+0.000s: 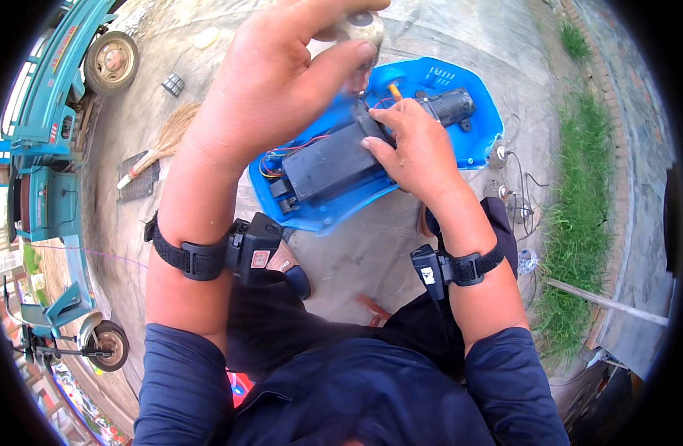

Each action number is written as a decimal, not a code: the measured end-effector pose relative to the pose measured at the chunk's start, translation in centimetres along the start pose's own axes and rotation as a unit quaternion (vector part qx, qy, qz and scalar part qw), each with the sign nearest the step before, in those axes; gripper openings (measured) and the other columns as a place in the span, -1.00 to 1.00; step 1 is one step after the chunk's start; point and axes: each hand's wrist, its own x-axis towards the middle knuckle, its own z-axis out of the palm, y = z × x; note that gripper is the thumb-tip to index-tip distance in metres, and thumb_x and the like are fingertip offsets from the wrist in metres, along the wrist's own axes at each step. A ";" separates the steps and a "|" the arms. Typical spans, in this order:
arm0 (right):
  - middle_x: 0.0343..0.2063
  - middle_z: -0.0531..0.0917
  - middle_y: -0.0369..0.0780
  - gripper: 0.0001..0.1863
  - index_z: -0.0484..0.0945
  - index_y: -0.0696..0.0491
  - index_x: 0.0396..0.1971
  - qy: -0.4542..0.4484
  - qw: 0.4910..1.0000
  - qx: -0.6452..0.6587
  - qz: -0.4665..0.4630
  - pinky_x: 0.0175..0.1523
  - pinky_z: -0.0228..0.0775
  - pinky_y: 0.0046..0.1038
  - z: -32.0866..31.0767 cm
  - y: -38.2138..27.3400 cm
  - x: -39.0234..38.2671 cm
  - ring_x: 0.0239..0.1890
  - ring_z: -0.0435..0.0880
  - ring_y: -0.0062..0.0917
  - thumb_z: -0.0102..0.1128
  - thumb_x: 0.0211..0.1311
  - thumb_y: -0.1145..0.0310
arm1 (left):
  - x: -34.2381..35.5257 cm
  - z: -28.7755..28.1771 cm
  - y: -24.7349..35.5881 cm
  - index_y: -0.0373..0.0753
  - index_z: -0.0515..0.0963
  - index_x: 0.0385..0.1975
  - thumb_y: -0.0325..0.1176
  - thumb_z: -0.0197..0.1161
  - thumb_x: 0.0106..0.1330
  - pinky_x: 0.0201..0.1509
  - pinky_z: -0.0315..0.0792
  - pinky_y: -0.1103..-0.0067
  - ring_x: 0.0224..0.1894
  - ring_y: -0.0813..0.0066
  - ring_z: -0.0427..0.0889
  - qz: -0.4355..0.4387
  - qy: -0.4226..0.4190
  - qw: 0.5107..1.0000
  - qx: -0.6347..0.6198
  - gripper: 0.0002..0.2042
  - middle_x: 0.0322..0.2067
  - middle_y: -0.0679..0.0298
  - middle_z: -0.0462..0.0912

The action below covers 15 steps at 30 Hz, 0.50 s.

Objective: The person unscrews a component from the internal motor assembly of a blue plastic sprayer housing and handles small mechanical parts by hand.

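Blurred in my left hand (pixel 271 82), which is closed on it, is what looks like a screwdriver (pixel 362 33) with a pale, clear rounded handle. Its narrow end points down at a black box (pixel 330 167). The box sits in a blue plastic shell (pixel 319 217) with thin coloured wires around it. My right hand (pixel 417 145) rests at the box's right end, thumb and fingers at a small dark piece (pixel 372 119); whether they grip it is unclear. A black motor-like unit (pixel 451 108) and an orange rod (pixel 395 91) lie further right in the shell.
Metal parts with black wires (pixel 501 154) lie on the concrete to the right, beside a grass strip (pixel 575 223). A straw broom (pixel 163 141) lies at left, near a teal three-wheeled vehicle (pixel 48 126). A pole (pixel 605 301) crosses the grass. Black devices are strapped to both forearms.
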 end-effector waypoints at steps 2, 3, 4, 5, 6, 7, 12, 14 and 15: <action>-0.20 0.63 -0.16 -0.58 0.70 0.08 -0.04 0.003 1.000 -0.003 -0.004 -0.13 0.54 -0.30 0.0 0.1 0.0 -0.28 0.66 -0.28 0.54 0.07 0.32 | 0.1 0.0 0.6 -0.35 0.61 0.06 -0.45 0.30 0.33 -0.05 0.55 0.42 -0.16 0.25 0.69 -0.034 -0.008 0.999 0.001 -0.69 -0.17 0.06 0.72; -0.21 0.63 -0.16 -0.58 0.70 0.09 -0.04 0.006 1.000 -0.005 -0.009 -0.13 0.54 -0.30 0.1 0.1 -0.1 -0.28 0.66 -0.29 0.53 0.07 0.32 | 0.5 -0.2 1.4 -0.36 0.61 0.04 -0.41 0.28 0.36 -0.06 0.55 0.41 -0.16 0.23 0.70 -0.056 -0.012 0.998 0.003 -0.71 -0.19 0.05 0.72; -0.21 0.63 -0.16 -0.58 0.70 0.09 -0.04 0.005 1.000 -0.004 -0.008 -0.13 0.54 -0.30 0.1 0.1 -0.1 -0.28 0.66 -0.29 0.53 0.07 0.32 | 0.9 -0.3 2.1 -0.37 0.61 0.03 -0.38 0.25 0.39 -0.07 0.55 0.40 -0.17 0.21 0.71 -0.077 -0.017 0.997 0.005 -0.72 -0.21 0.04 0.73; -0.21 0.63 -0.16 -0.58 0.70 0.09 -0.04 0.001 1.000 -0.003 -0.005 -0.13 0.53 -0.30 0.0 0.1 0.0 -0.28 0.66 -0.29 0.53 0.08 0.32 | 1.7 -0.8 3.1 -0.38 0.60 -0.04 -0.27 0.20 0.44 -0.09 0.56 0.36 -0.19 0.13 0.72 -0.166 -0.070 0.983 0.034 -0.71 -0.27 0.03 0.74; -0.22 0.63 -0.16 -0.58 0.70 0.09 -0.04 -0.004 1.000 -0.002 -0.002 -0.13 0.53 -0.30 -0.1 0.0 0.0 -0.29 0.65 -0.29 0.53 0.08 0.32 | 2.8 -1.1 4.1 -0.38 0.60 -0.08 -0.21 0.18 0.46 -0.10 0.56 0.34 -0.21 0.09 0.73 -0.211 -0.096 0.971 0.050 -0.69 -0.30 0.02 0.74; -0.22 0.63 -0.16 -0.58 0.70 0.09 -0.04 -0.004 1.000 0.001 -0.003 -0.13 0.53 -0.30 -0.2 0.0 0.0 -0.29 0.65 -0.29 0.53 0.08 0.32 | 4.0 -1.5 5.0 -0.39 0.60 -0.11 -0.16 0.15 0.48 -0.11 0.57 0.32 -0.22 0.06 0.74 -0.255 -0.123 0.957 0.067 -0.65 -0.33 0.01 0.74; -0.25 0.62 -0.17 -0.59 0.71 0.10 -0.04 -0.008 1.000 -0.012 -0.007 -0.12 0.53 -0.30 -0.3 -0.3 0.1 -0.30 0.65 -0.29 0.51 0.09 0.30 | 5.9 -2.3 5.3 -0.38 0.58 -0.22 -0.02 0.13 0.47 -0.13 0.56 0.19 -0.22 -0.07 0.72 -0.251 -0.279 0.897 0.235 -0.56 -0.34 -0.06 0.73; -0.25 0.62 -0.17 -0.59 0.71 0.10 -0.04 -0.007 1.000 -0.012 -0.008 -0.12 0.53 -0.30 -0.2 -0.2 0.1 -0.29 0.65 -0.29 0.51 0.09 0.30 | 6.2 -2.3 5.5 -0.38 0.59 -0.20 -0.04 0.13 0.47 -0.12 0.56 0.18 -0.22 -0.07 0.72 -0.242 -0.290 0.885 0.271 -0.58 -0.33 -0.07 0.73; -0.25 0.62 -0.17 -0.59 0.71 0.10 -0.04 -0.006 1.000 -0.014 -0.007 -0.12 0.53 -0.30 -0.2 -0.2 0.1 -0.29 0.65 -0.29 0.51 0.10 0.29 | 6.5 -2.5 5.9 -0.36 0.59 -0.17 -0.08 0.13 0.47 -0.10 0.56 0.18 -0.20 -0.07 0.71 -0.228 -0.322 0.880 0.266 -0.62 -0.31 -0.08 0.73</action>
